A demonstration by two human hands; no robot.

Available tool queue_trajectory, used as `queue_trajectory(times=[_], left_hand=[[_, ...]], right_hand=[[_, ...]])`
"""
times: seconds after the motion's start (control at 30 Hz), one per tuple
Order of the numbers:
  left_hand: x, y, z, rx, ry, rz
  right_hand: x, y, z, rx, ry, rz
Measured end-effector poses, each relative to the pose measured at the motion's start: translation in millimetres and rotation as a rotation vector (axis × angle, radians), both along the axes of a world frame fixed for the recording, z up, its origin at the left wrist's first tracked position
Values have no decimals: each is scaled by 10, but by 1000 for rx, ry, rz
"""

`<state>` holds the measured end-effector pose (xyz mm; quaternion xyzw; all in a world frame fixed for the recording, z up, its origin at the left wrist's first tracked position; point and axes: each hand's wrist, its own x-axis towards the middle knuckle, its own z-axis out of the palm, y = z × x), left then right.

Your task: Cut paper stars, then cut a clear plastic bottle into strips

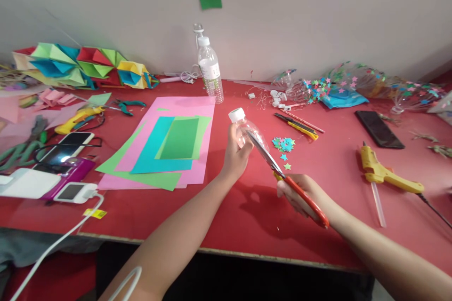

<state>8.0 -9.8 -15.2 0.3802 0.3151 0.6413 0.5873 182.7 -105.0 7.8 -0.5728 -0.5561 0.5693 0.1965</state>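
Observation:
My left hand (237,155) is closed around a clear plastic bottle (252,132) with a white cap, tilted above the red table. In my right hand (303,197) is a pair of scissors (270,162) with red handles. Their blades point up and left, and the tips overlap the bottle's side; whether they cut into it I cannot tell. Just beyond the bottle lie small star cutouts (283,144) in blue and green. Farther right rests a box cutter (298,127) with a yellow handle, beside a striped straw (305,121).
Coloured paper sheets (141,181) lie left of my hands. A labelled water bottle (212,75) stands near the wall. A yellow glue gun (383,171) and a black phone (379,129) are on the right. Pliers (127,106), folded paper shapes (95,63) and a purple power bank (68,178) crowd the left.

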Motion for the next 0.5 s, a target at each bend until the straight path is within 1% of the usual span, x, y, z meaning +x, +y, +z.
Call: queue_trajectory(times=[0.1,0.13,0.2,0.33,0.5], left_hand=[[34,9,-51,227,190,-72],[48,10,-68,263,216,-90],[68,7,-92,280,226,-102],[72,-2,-97,260,211,-105],[61,-18,-72,220,211,-107]], right_hand=[[22,19,-10,74,38,22],[28,22,-19,83,46,22],[34,20,-44,59,64,12],[28,1,-94,-28,98,-31],[22,-18,-104,-38,8,-72]])
